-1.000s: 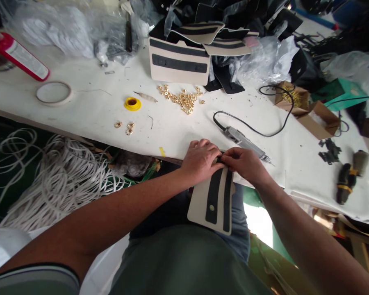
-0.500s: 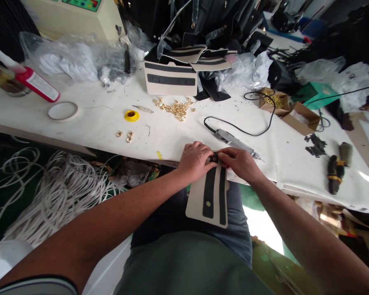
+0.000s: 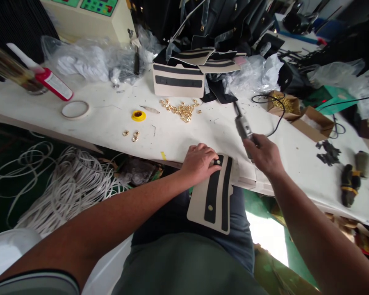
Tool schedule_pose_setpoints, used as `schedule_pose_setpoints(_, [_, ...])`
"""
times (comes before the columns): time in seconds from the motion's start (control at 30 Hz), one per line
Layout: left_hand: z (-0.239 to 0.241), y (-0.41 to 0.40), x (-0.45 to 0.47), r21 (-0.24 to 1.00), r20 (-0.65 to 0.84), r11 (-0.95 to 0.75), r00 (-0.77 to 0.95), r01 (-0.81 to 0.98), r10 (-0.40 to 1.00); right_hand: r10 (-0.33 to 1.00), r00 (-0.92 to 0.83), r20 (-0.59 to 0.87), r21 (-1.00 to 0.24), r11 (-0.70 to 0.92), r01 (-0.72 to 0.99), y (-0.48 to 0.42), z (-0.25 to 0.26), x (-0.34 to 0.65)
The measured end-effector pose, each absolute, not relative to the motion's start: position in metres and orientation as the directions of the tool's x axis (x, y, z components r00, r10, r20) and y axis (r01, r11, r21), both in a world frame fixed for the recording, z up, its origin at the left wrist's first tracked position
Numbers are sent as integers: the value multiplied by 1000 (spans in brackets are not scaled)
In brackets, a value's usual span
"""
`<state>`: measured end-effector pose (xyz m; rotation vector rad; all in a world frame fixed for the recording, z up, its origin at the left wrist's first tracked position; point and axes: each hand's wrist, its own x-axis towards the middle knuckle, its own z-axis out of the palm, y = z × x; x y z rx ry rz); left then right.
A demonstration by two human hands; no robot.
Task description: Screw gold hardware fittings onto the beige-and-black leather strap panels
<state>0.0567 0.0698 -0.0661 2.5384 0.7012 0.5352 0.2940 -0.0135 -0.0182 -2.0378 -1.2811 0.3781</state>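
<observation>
My left hand (image 3: 200,163) grips the upper end of a beige panel (image 3: 199,200) with two black strips. The panel slopes from the table edge down over my lap. A small round metal fitting (image 3: 210,208) shows on the lower end of one strip, and a second one sits by my left fingertips. In my right hand (image 3: 264,153) is a grey electric screwdriver (image 3: 243,128) with a black cord, raised over the table to the right of the panel. My right fingers are wrapped round its body.
Gold metal fittings (image 3: 184,111) lie in a pile on the white table, near a yellow ring (image 3: 138,116) and a roll of tape (image 3: 75,110). Similar panels (image 3: 178,88) are stacked behind. Cardboard boxes (image 3: 313,123) and pliers (image 3: 350,186) are at the right.
My right hand has left the panel, moved right and picked up the electric screwdriver from the table. My left hand has stayed on the panel. The view has shifted slightly.
</observation>
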Motion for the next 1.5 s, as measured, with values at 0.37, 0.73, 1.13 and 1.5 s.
schedule_pose_setpoints(0.37, [-59, 70, 55, 550, 211, -746, 802, 376, 560, 739, 643, 204, -970, 243, 29, 2, 15, 202])
schedule_pose_setpoints(0.73, [-61, 71, 54, 569, 241, -740, 787, 359, 567, 752, 651, 105, -994, 95, 50, 9, 33, 212])
schedule_pose_setpoints(1.13, [-64, 70, 54, 548, 233, -747, 788, 377, 569, 725, 685, 70, -973, 202, -114, 2, 48, 221])
schedule_pose_setpoints(1.5, [-59, 71, 57, 530, 211, -756, 804, 384, 556, 790, 571, 222, -964, 267, 5, -1, 34, 197])
